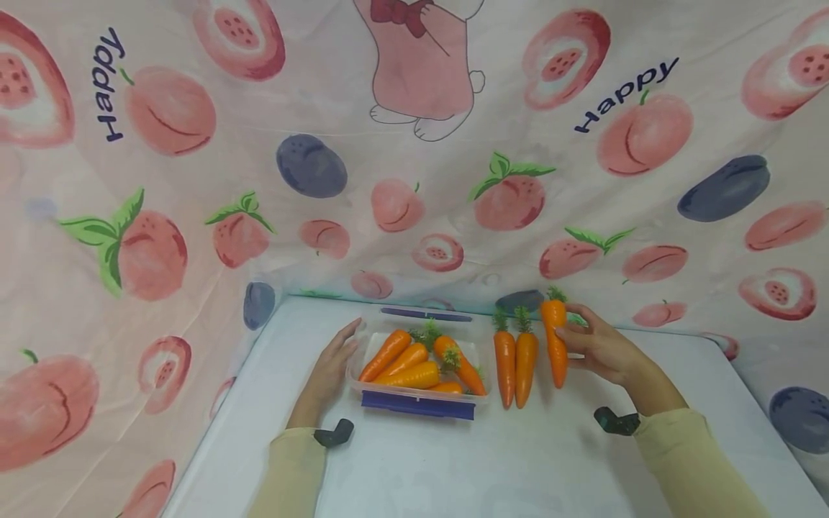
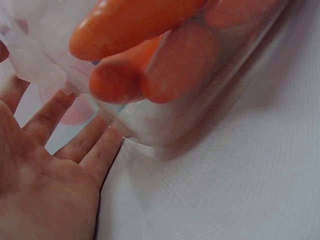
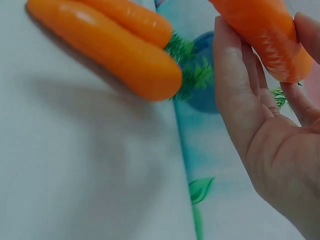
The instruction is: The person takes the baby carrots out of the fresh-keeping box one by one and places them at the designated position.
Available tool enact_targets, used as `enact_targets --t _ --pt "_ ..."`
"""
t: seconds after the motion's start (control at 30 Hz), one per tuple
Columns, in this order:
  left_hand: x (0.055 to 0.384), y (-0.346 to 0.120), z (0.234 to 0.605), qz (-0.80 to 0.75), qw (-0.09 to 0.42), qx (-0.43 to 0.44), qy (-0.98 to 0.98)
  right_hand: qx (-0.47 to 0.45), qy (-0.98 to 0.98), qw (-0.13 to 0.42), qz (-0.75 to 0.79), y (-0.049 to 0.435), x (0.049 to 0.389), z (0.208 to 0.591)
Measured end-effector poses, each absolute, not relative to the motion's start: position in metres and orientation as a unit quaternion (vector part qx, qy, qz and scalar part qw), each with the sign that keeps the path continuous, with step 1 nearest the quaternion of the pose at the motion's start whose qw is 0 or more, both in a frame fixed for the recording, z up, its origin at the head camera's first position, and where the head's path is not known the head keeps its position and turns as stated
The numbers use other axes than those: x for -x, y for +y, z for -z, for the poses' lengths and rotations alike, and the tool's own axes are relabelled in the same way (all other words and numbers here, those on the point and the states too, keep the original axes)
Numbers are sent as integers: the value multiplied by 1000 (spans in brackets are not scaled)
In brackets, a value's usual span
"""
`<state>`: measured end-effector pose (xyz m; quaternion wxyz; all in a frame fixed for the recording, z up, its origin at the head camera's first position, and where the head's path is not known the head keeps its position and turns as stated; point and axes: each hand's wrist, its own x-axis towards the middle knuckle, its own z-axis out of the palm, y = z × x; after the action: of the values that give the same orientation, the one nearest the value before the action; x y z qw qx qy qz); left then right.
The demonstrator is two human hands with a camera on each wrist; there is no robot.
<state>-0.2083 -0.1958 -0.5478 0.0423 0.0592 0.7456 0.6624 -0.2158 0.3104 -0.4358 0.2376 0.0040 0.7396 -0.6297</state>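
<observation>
A clear plastic box (image 1: pixel 355 383) with blue clip flaps holds several orange carrots (image 1: pixel 414 375) with green tufts. My left hand (image 1: pixel 331 365) rests against the box's left side, fingers straight; in the left wrist view the fingertips (image 2: pixel 102 145) meet the clear wall. My right hand (image 1: pixel 599 347) pinches a carrot (image 1: pixel 555 342) between thumb and fingers, its green top up and its tip down. In the right wrist view that carrot (image 3: pixel 267 37) hangs above the table. Two more carrots (image 1: pixel 505 367) lie side by side just left of it.
A white table (image 1: pixel 414 467) carries everything. A cloth printed with peaches and plums (image 1: pixel 395 205) hangs behind and along the sides. The box's blue flaps (image 1: pixel 417 405) fold outward at front and back. Dark wrist cameras (image 1: pixel 617 421) sit on both wrists.
</observation>
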Motion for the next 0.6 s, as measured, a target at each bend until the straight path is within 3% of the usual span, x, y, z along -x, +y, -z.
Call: enact_targets --t 0.6 --pt "207 -195 546 -649 36 -57 757 -65 741 245 621 330 211 474"
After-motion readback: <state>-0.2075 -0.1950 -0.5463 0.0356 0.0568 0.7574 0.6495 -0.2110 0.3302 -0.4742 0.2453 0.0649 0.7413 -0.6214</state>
